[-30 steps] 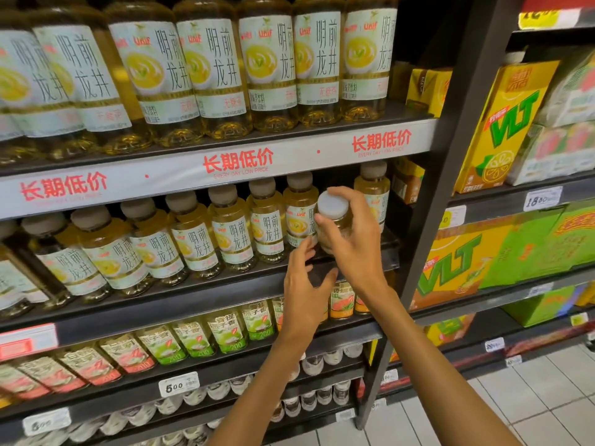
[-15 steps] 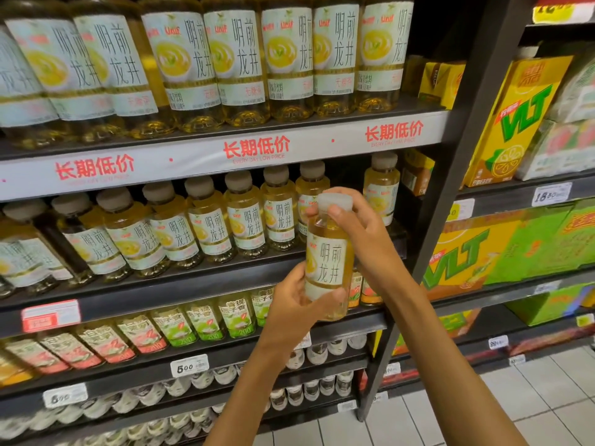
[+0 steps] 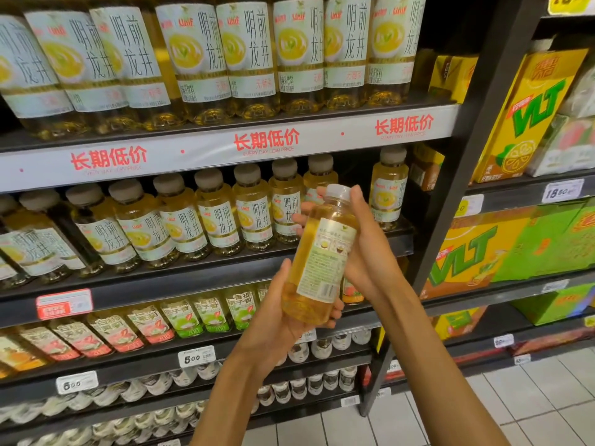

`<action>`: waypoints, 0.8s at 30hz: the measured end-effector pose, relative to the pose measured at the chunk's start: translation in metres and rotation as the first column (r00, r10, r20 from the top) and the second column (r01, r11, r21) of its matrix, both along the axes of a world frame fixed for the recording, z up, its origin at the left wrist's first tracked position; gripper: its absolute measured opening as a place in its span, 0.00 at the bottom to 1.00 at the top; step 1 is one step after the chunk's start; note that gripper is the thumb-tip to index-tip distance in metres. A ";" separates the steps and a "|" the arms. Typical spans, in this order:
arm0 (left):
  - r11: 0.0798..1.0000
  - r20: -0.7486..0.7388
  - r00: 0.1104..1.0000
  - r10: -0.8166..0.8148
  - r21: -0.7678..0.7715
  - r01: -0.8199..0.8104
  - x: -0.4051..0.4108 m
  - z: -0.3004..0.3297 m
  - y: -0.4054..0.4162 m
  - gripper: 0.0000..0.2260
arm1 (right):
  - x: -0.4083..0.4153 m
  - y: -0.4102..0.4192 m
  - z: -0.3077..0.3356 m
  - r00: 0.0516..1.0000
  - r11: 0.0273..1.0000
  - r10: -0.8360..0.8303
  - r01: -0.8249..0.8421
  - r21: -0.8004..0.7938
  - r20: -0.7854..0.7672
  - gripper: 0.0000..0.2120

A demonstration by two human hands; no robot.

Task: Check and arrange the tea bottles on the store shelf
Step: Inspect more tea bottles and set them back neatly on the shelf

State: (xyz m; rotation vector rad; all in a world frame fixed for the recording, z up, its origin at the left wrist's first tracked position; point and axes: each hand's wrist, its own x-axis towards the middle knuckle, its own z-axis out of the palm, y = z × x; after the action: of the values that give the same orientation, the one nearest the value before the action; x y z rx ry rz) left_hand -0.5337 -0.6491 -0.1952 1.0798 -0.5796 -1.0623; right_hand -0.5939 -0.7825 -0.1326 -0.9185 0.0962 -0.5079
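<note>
Both my hands clamp tea bottle point(image 3: 317, 255) before middle shelf point(image 3: 193, 278): left hand point(image 3: 283, 320) cups base, right hand point(image 3: 367, 249) nearer cap; long axis near-upright, gap in row point(image 3: 352, 201) just behind.

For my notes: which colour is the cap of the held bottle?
White cap, seen in the head view.

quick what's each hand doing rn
Left hand: cupped under the tea bottle, holding its base.
Right hand: closed around the same bottle's upper part.
</note>
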 end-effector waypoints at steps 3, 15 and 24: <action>0.982 0.286 0.957 0.047 0.160 -0.096 -0.003 0.011 0.003 0.24 | -0.001 -0.003 -0.003 0.994 0.990 -0.108 0.106 -0.090 -0.023 0.20; 0.988 -0.095 0.986 -0.138 0.055 0.144 -0.014 0.018 0.002 0.33 | -0.003 -0.007 0.000 0.986 0.997 -0.073 0.077 0.021 -0.152 0.20; 0.980 0.177 0.979 0.101 0.153 -0.129 -0.017 0.022 -0.001 0.29 | -0.005 -0.010 -0.002 0.976 0.978 -0.184 0.170 -0.121 -0.115 0.16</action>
State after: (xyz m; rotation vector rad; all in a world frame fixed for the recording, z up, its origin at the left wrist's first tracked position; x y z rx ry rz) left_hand -0.5504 -0.6503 -0.1733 1.3406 -0.5635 -0.9346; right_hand -0.5985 -0.7924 -0.1344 -1.0558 0.2682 -0.6256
